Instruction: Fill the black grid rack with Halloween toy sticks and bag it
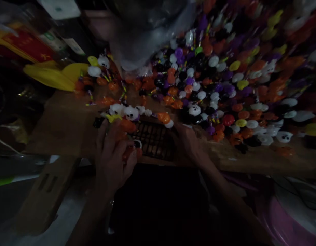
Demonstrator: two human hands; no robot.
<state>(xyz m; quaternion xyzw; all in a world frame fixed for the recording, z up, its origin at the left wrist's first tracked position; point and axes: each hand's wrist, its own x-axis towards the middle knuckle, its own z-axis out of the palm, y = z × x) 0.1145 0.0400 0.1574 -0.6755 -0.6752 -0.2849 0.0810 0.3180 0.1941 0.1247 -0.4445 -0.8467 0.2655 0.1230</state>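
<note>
In the dim head view, my left hand (pixel 114 153) is curled over small orange plastic figures (pixel 128 126), its thumb and fingers closed around an orange piece. A white-and-black ring-like part (pixel 137 144) shows beside the thumb. White ghost-like heads (pixel 131 112) and a yellow piece (pixel 113 118) lie just beyond the fingertips. Between my hands sits a dark slotted tray (pixel 155 141) with rows of brown shapes. My right hand (pixel 190 145) is bent around the tray's right end, its fingertips lost in shadow. Close to it is an orange-and-white figure (pixel 165 119).
A large heap of orange, white, purple and black plastic figures (pixel 224 89) covers the right and back of the wooden table (pixel 63 119). A clear plastic bag (pixel 137 44) stands behind. Yellow material (pixel 55 75) lies back left. A wooden stool (pixel 45 194) is below left, a pink basin (pixel 288 218) below right.
</note>
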